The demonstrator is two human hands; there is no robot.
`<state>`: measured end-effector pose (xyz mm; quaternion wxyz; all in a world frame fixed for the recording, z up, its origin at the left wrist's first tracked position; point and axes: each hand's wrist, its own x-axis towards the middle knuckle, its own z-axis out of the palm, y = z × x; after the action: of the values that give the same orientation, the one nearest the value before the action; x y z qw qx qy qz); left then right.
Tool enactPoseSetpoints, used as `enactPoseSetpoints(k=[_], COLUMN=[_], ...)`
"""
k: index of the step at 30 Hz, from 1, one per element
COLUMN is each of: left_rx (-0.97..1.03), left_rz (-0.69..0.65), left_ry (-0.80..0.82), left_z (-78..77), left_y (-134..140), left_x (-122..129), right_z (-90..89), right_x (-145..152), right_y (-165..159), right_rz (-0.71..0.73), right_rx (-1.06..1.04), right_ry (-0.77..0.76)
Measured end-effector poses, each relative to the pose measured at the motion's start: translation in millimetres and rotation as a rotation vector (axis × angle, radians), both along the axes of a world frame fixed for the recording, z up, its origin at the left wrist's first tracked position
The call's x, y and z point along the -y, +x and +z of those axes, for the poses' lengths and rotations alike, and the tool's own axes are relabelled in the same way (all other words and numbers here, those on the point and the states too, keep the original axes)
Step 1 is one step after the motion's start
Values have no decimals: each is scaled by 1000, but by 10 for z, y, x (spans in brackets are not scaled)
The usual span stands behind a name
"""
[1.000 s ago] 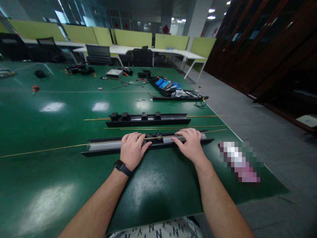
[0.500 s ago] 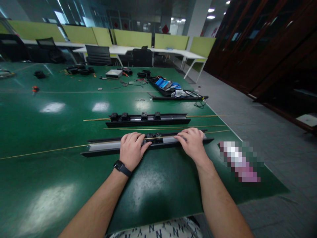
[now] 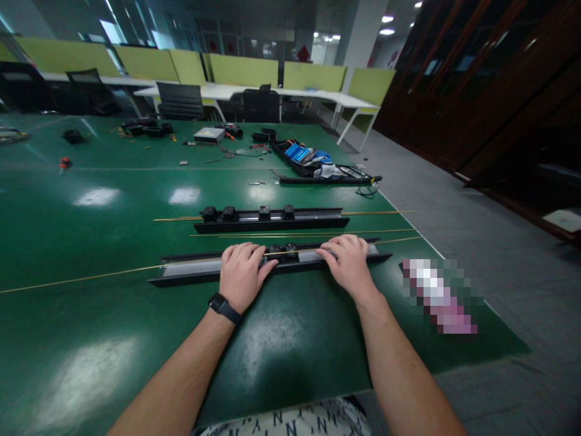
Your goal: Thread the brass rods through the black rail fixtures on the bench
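A long black channel rail (image 3: 186,280) with a pale inner strip lies across the green table in front of me. A thin brass-coloured rod (image 3: 91,277) runs along it and sticks out past both ends. Two small black blocks (image 3: 291,252) sit in the rail between my hands. My left hand (image 3: 242,269), with a dark watch on the wrist, curls over the rail, its fingers and thumb around a mostly hidden dark block. Farther right, my right hand (image 3: 348,261) is closed over the rail with thumb and fingers near the rod; what lies under them is mostly hidden.
Behind is a second black rail (image 3: 272,224) with several black blocks and rods. Loose rods (image 3: 299,235) lie between the rails. Farther back are a black tray (image 3: 290,166) with blue items, a grey box (image 3: 209,135) and small tools. A blurred-out pink-white item (image 3: 440,297) lies right.
My right hand has shifted slightly to the left along the rail. My left hand and the rails look unmoved.
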<state>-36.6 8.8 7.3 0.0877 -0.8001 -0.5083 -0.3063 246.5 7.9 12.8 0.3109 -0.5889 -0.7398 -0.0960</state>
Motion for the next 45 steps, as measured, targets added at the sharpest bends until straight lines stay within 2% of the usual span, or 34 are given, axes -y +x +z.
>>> enactPoseSetpoints(k=[5,13,21,29,37,45], left_rx=[17,25,22,10,15,19], left_rz=[-5,-7,-6,-8,-6,-8], left_ry=[-1,-3,6,-6,-1,-10], left_z=[-20,-11,-27,-6,10,9], left_y=[-13,5,-10,1,3,5], left_x=[-6,-9,-8,-3,5,10], right_z=[-2,31,19,-8,-8,-4], right_x=[17,27,21,7,14,19], right_y=[84,-133,51,-143,64,-144], right_rz=[-31,48,-15,52,-40,39], right_rx=[-27,-16,-25,-2,6,7], right_ry=[12,-10,-3,-27,1,-9])
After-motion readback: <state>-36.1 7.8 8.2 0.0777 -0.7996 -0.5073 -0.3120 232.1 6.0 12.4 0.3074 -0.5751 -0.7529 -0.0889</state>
